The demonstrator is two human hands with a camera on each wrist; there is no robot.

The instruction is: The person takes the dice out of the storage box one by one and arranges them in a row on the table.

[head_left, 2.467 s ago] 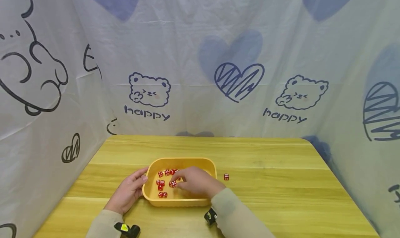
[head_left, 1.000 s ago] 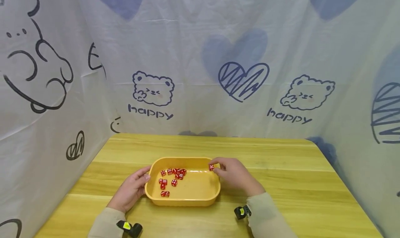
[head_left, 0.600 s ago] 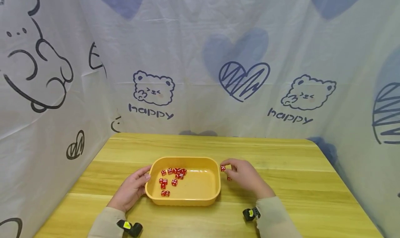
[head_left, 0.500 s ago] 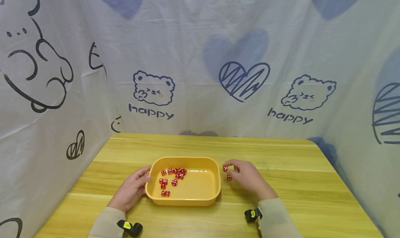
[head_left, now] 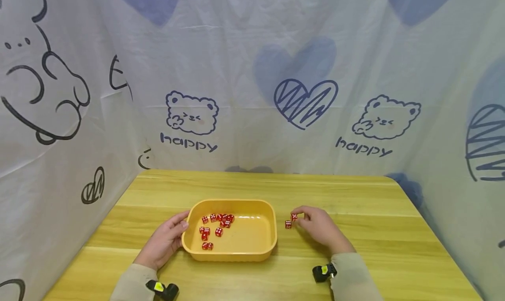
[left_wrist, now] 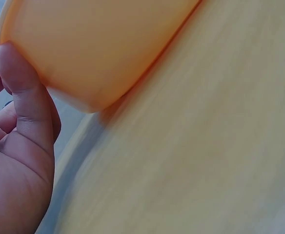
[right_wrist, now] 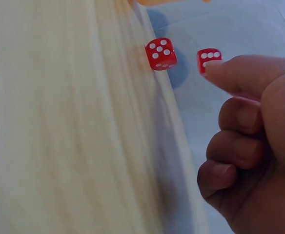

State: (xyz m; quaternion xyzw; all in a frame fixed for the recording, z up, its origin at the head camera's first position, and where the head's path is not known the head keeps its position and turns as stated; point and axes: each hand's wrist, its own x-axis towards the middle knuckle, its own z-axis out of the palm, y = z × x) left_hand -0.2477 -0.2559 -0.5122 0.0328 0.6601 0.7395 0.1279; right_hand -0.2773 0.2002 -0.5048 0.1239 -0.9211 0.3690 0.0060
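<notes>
The right hand [head_left: 319, 226], right of centre in the lower frame, pinches a red cube-shaped die with white pips [head_left: 293, 216] between thumb and index finger; the other three fingers curl toward the palm. Whether this die touches the table cannot be told. A second red, white-pipped die [head_left: 288, 224] rests just beside it, lower left. The left hand [head_left: 165, 239], lower left of centre, grips the left end of a yellow, rounded rectangular tray [head_left: 252, 235], thumb at the rim and fingers against the outer wall. Further red dice [head_left: 218, 232] lie in the tray's left half. The tray stands lower centre on a yellow wood-grain table [head_left: 355, 213]. A whitish cloth backdrop [head_left: 244, 130] with blue hearts and bear drawings fills the upper frame.
</notes>
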